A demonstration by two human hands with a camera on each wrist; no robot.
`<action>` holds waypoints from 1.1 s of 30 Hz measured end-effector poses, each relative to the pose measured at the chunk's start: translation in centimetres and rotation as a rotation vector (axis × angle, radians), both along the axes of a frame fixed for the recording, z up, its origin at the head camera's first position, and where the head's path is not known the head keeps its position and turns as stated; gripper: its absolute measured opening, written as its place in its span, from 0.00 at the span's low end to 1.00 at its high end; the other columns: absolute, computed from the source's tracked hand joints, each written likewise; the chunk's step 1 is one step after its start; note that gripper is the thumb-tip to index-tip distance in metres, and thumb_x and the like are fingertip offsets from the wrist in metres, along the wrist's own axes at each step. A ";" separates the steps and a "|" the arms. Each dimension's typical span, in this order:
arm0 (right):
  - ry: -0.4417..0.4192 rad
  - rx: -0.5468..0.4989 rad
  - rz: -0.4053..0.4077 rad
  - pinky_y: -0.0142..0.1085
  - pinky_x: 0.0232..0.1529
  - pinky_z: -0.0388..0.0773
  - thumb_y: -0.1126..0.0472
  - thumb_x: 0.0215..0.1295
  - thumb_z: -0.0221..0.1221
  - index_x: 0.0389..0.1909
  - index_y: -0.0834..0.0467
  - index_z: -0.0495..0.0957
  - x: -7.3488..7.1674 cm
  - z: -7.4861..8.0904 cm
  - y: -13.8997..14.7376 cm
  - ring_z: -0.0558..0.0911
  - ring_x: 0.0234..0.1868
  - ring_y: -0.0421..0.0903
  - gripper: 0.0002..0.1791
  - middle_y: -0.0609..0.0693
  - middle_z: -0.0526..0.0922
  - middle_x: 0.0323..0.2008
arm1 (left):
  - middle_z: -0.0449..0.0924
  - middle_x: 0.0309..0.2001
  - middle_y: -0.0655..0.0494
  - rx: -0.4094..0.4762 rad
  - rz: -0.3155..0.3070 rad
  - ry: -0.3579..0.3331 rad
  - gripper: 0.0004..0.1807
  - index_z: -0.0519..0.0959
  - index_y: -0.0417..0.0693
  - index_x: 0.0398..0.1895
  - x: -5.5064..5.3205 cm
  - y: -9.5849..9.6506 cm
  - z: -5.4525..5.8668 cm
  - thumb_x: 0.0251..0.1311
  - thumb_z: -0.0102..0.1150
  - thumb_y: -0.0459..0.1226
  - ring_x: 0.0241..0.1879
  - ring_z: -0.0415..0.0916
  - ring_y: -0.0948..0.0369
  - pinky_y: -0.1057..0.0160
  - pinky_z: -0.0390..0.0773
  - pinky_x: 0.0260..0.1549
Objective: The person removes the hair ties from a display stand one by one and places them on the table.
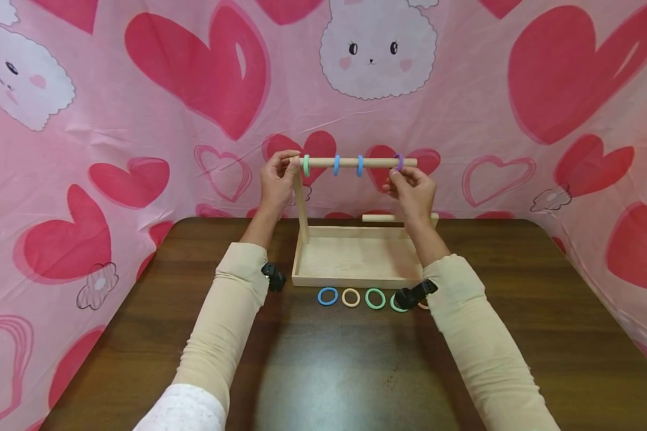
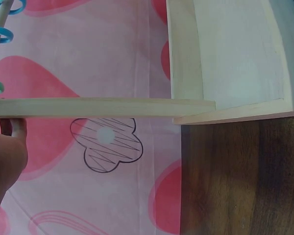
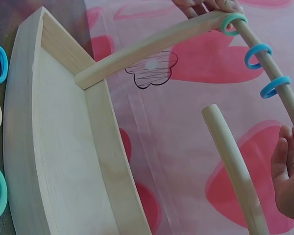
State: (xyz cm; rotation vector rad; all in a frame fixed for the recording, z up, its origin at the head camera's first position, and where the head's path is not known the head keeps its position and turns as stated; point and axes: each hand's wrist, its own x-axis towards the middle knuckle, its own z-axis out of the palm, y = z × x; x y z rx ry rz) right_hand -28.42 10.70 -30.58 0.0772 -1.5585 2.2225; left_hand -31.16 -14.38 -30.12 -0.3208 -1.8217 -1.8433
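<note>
1. The left hand [image 1: 278, 181] is above the tabletop's [image 1: 329, 371] back edge, thumb and fingers closed on the top of the post [image 1: 302, 206], where the upper rod [image 1: 376, 162] begins; the wood looks stiff and fairly light, so this joint seems a sound place to steady it
2. A mint ring [image 1: 306, 165] and two blue rings [image 1: 336, 165] hang spaced along the rod; they look light, hard and likely to slide if it tips
3. Between the tabletop's side edges, the tray [image 1: 350, 282] stands near the back edge, loose rings [image 1: 375, 308] lying in a row along its front
4. The purple ring [image 1: 401, 162] is around the rod near its right end, its lower rim pinched by the right hand [image 1: 414, 193], fingertips nearly together; that rim seems the best hold
5. The right wrist view shows the lower rod's [image 1: 377, 218] rounded free end, but only the head view shows the purple ring; the left wrist view best shows the post's foot inside the tray
</note>
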 end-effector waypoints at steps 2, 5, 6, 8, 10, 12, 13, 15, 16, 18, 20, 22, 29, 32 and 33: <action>0.000 -0.009 -0.003 0.27 0.26 0.84 0.71 0.66 0.61 0.28 0.54 0.80 0.0 0.0 0.1 0.83 0.17 0.35 0.10 0.41 0.84 0.17 | 0.77 0.31 0.72 -0.002 -0.001 0.001 0.13 0.77 0.26 0.52 0.0 0.0 0.0 0.70 0.56 0.29 0.36 0.76 0.73 0.72 0.76 0.41; 0.003 -0.016 -0.005 0.27 0.26 0.84 0.71 0.66 0.61 0.27 0.54 0.80 0.0 0.0 0.1 0.83 0.17 0.35 0.11 0.42 0.84 0.17 | 0.77 0.31 0.73 -0.002 -0.002 0.001 0.13 0.77 0.26 0.52 -0.1 0.0 -0.1 0.70 0.56 0.29 0.36 0.76 0.73 0.72 0.76 0.41; 0.003 -0.018 -0.007 0.28 0.27 0.84 0.72 0.66 0.61 0.27 0.54 0.80 0.1 0.0 0.2 0.83 0.17 0.35 0.11 0.42 0.84 0.17 | 0.77 0.31 0.73 -0.001 -0.003 0.001 0.13 0.77 0.26 0.52 -0.1 0.0 -0.1 0.70 0.57 0.29 0.36 0.76 0.73 0.72 0.77 0.41; 0.006 -0.020 -0.010 0.28 0.27 0.84 0.72 0.66 0.61 0.27 0.54 0.80 0.1 0.0 0.2 0.83 0.17 0.35 0.11 0.42 0.84 0.17 | 0.77 0.31 0.74 -0.001 -0.003 0.002 0.13 0.77 0.26 0.52 -0.1 0.0 -0.1 0.70 0.57 0.29 0.36 0.76 0.73 0.72 0.77 0.41; 0.006 -0.017 -0.011 0.28 0.27 0.84 0.72 0.66 0.61 0.27 0.54 0.80 0.1 0.0 0.3 0.84 0.17 0.35 0.11 0.42 0.84 0.17 | 0.77 0.31 0.74 0.000 -0.003 0.002 0.13 0.77 0.26 0.52 -0.1 0.0 0.0 0.70 0.57 0.29 0.35 0.76 0.73 0.72 0.77 0.41; 0.004 -0.013 -0.012 0.28 0.28 0.84 0.71 0.67 0.61 0.28 0.54 0.80 0.0 -0.1 0.3 0.84 0.17 0.35 0.10 0.42 0.84 0.18 | 0.77 0.30 0.73 0.001 -0.003 0.002 0.13 0.77 0.26 0.52 -0.1 0.1 0.0 0.70 0.57 0.29 0.35 0.76 0.73 0.72 0.77 0.41; 0.004 -0.010 -0.012 0.27 0.28 0.84 0.71 0.67 0.61 0.28 0.54 0.80 0.0 -0.1 0.3 0.84 0.17 0.35 0.10 0.42 0.84 0.18 | 0.77 0.31 0.73 0.002 -0.002 0.002 0.13 0.77 0.26 0.52 -0.1 0.1 0.0 0.70 0.57 0.29 0.35 0.76 0.73 0.72 0.77 0.41; -0.002 -0.003 -0.014 0.27 0.28 0.84 0.71 0.67 0.61 0.29 0.54 0.80 0.1 -0.1 0.4 0.84 0.18 0.35 0.10 0.41 0.84 0.18 | 0.77 0.31 0.73 0.002 -0.002 0.001 0.13 0.77 0.26 0.52 0.0 0.1 0.0 0.70 0.57 0.29 0.35 0.76 0.73 0.72 0.77 0.41; -0.005 -0.004 -0.016 0.27 0.28 0.84 0.70 0.67 0.62 0.29 0.54 0.80 0.1 -0.1 0.4 0.84 0.18 0.35 0.10 0.41 0.84 0.18 | 0.78 0.31 0.73 0.000 -0.001 0.001 0.13 0.77 0.27 0.52 0.0 0.1 0.0 0.70 0.57 0.29 0.36 0.76 0.73 0.72 0.77 0.41; -0.011 -0.005 -0.018 0.27 0.27 0.84 0.70 0.67 0.62 0.29 0.54 0.80 0.1 0.0 0.4 0.83 0.17 0.35 0.09 0.41 0.84 0.18 | 0.77 0.31 0.73 -0.001 0.002 0.000 0.13 0.77 0.27 0.52 0.1 0.1 0.0 0.70 0.57 0.29 0.36 0.76 0.73 0.72 0.77 0.41; -0.017 -0.015 -0.016 0.27 0.27 0.84 0.71 0.67 0.62 0.29 0.54 0.80 0.1 0.0 0.5 0.83 0.17 0.35 0.10 0.41 0.84 0.17 | 0.77 0.31 0.73 -0.004 0.003 0.001 0.13 0.77 0.27 0.52 0.1 0.1 0.0 0.70 0.56 0.29 0.36 0.76 0.73 0.72 0.77 0.41; -0.022 -0.026 -0.011 0.27 0.27 0.84 0.71 0.67 0.62 0.29 0.54 0.80 0.1 0.0 0.6 0.83 0.17 0.35 0.10 0.41 0.84 0.17 | 0.77 0.30 0.74 -0.005 0.006 0.002 0.13 0.77 0.27 0.52 0.1 0.0 0.0 0.70 0.57 0.29 0.35 0.76 0.73 0.72 0.77 0.41; -0.027 -0.026 -0.013 0.26 0.26 0.83 0.71 0.67 0.61 0.28 0.54 0.80 0.1 -0.1 0.7 0.83 0.17 0.34 0.10 0.42 0.84 0.17 | 0.78 0.31 0.74 0.002 0.000 0.003 0.13 0.77 0.27 0.52 0.0 -0.1 0.0 0.70 0.57 0.29 0.35 0.76 0.73 0.73 0.77 0.40; -0.030 -0.028 -0.016 0.26 0.26 0.83 0.71 0.67 0.61 0.28 0.54 0.80 0.1 -0.2 0.8 0.83 0.17 0.34 0.10 0.42 0.84 0.17 | 0.78 0.31 0.73 0.004 -0.009 -0.001 0.13 0.77 0.27 0.53 0.1 -0.1 0.0 0.70 0.56 0.29 0.35 0.76 0.73 0.72 0.77 0.40; -0.030 -0.021 -0.021 0.26 0.26 0.83 0.70 0.67 0.61 0.28 0.54 0.80 0.1 -0.2 0.7 0.83 0.17 0.34 0.10 0.41 0.84 0.17 | 0.78 0.31 0.73 0.004 -0.011 -0.001 0.14 0.77 0.26 0.53 0.0 -0.1 0.0 0.71 0.56 0.29 0.35 0.76 0.72 0.72 0.77 0.40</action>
